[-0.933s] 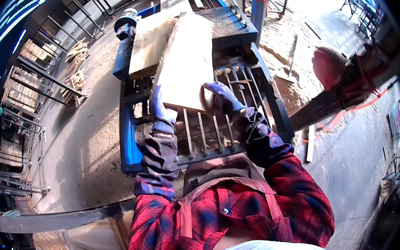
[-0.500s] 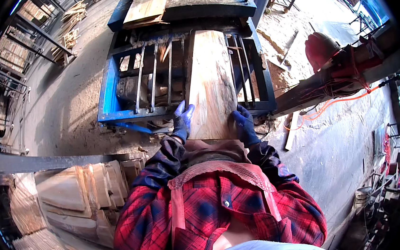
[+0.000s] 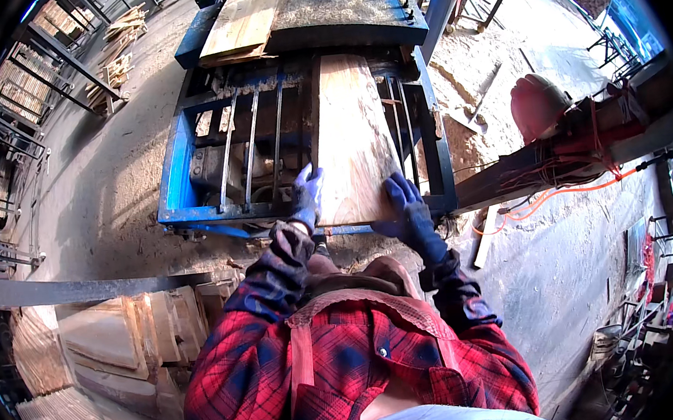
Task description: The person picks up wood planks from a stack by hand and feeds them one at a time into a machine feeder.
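A long pale wooden board (image 3: 351, 145) with rough, darker grain along its right side lies lengthwise on a blue metal machine frame (image 3: 171, 180). Its far end meets the dark crosspiece of the machine. My left hand (image 3: 307, 196), in a blue-purple glove, rests against the board's near left edge with its fingers stretched forward. At the near right corner my right hand (image 3: 408, 210), in a dark blue glove, is open, thumb and fingers spread against the wood. Neither hand wraps round the board.
Metal bars (image 3: 252, 147) span the frame left of the board. Beyond stands a sawdust-covered machine top (image 3: 343, 13) with another plank (image 3: 244, 22). A red hard hat (image 3: 539, 106) sits on a beam (image 3: 510, 179) at right, beside an orange cable (image 3: 548, 201). Stacked boards (image 3: 103, 334) lie at left.
The board has slid forward, away from me, and its near end now lies closer to the frame. My right hand has loosened from the edge and spread its fingers.
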`<state>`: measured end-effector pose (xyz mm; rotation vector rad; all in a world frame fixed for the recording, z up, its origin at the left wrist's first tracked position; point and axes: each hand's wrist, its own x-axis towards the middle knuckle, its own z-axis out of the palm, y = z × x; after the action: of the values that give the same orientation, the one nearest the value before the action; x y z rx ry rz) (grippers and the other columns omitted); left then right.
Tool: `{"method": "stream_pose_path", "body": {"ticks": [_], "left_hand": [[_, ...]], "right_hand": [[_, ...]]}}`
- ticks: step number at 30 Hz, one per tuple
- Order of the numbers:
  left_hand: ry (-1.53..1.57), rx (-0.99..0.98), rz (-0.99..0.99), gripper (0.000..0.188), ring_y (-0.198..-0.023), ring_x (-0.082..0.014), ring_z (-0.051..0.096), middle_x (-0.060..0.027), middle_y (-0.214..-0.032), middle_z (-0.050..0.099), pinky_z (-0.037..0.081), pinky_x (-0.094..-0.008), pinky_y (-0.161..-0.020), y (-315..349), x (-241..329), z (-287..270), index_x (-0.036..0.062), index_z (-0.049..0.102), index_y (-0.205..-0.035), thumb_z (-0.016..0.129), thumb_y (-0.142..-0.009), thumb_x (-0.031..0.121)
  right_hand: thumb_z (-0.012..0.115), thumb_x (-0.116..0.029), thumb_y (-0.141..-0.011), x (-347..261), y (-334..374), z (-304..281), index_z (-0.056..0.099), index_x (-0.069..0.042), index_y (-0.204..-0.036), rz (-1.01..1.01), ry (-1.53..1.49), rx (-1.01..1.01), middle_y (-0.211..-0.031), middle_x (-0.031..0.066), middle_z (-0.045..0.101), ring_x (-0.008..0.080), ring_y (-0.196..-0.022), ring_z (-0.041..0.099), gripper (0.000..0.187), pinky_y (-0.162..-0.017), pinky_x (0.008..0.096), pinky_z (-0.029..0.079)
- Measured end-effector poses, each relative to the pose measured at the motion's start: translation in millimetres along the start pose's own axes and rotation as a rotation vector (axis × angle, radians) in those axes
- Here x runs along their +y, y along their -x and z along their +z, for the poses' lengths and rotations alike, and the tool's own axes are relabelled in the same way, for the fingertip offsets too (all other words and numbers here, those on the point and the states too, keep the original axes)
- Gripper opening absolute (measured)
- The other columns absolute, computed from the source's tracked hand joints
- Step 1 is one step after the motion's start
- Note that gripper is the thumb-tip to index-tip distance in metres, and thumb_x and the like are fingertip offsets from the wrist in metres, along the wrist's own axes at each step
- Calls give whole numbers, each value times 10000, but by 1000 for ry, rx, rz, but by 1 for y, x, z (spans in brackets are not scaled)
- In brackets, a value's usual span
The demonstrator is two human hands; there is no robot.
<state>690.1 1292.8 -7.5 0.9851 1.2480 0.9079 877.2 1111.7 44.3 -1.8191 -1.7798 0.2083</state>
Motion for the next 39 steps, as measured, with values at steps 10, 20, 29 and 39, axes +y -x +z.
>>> {"method": "stream_pose_path", "body": {"ticks": [10,20,29,39], "left_hand": [[-1002,107,1004,338,-1173,-374,509,-218,-1177,548,424,-457,-1014,-27,15,27,-30,602,-1062,621,-828,212],[-615,656,1262,459,-1207,-414,507,-262,-1274,527,417,-445,-1035,-215,194,-51,-37,519,-1213,704,-825,125],[-738,434,880,283,-960,-384,548,-197,-951,605,440,-454,-854,-321,246,-108,4,608,-812,744,-766,248],[339,-417,85,467,-1147,-174,590,-76,-1243,631,447,-332,-1026,-220,184,-54,12,598,-1264,613,-939,347]], "right_hand": [[802,-499,-630,50,-75,63,401,-83,-1427,30,182,-20,-1472,179,422,363,-1405,335,984,-1184,496,184],[817,-512,-596,79,-213,53,478,-46,-1334,137,278,-99,-1418,166,475,334,-1336,422,936,-1157,457,252],[624,-447,-903,-21,-489,111,675,1,-1100,226,-1216,-26,-911,69,686,179,-813,620,491,-696,332,485],[710,-56,-693,23,-298,7,600,-74,-1075,-341,-276,45,-945,130,683,382,-905,629,398,-818,439,500]]}}
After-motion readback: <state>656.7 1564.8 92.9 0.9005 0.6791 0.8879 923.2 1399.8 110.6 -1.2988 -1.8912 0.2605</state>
